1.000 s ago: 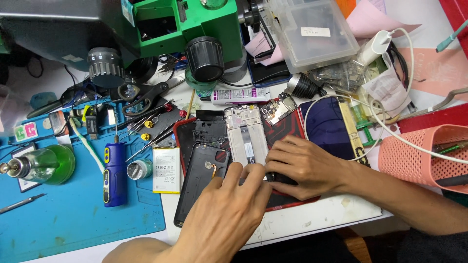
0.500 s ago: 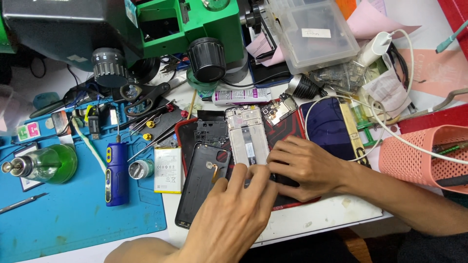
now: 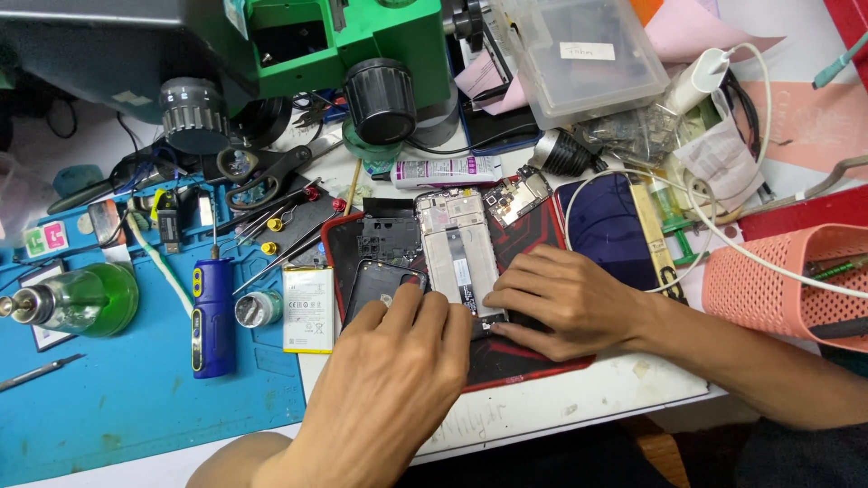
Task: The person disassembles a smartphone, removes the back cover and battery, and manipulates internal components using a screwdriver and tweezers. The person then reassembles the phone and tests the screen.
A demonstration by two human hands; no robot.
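Observation:
My left hand [image 3: 389, 380] and my right hand [image 3: 565, 303] meet over the lower end of an opened phone frame [image 3: 459, 248] that lies on a black and red mat [image 3: 529, 361]. The fingertips of both hands pinch at a small dark part at the frame's bottom edge; what they grip is too small to tell. A dark phone back cover [image 3: 375, 285] lies under my left fingers. A loose circuit board [image 3: 515, 197] rests just past the frame, and a dark phone screen [image 3: 606, 230] lies to its right.
A white battery [image 3: 307, 309], a blue electric screwdriver [image 3: 213, 316], a green glass bottle [image 3: 86, 298] and tweezers [image 3: 271, 221] sit on the blue work mat [image 3: 136, 407]. A green microscope stand [image 3: 362, 45], a clear plastic box [image 3: 579, 54] and a pink basket [image 3: 787, 280] ring the area.
My left hand has slid slightly up and right, closer to the frame's lower end. My right hand has stayed in place.

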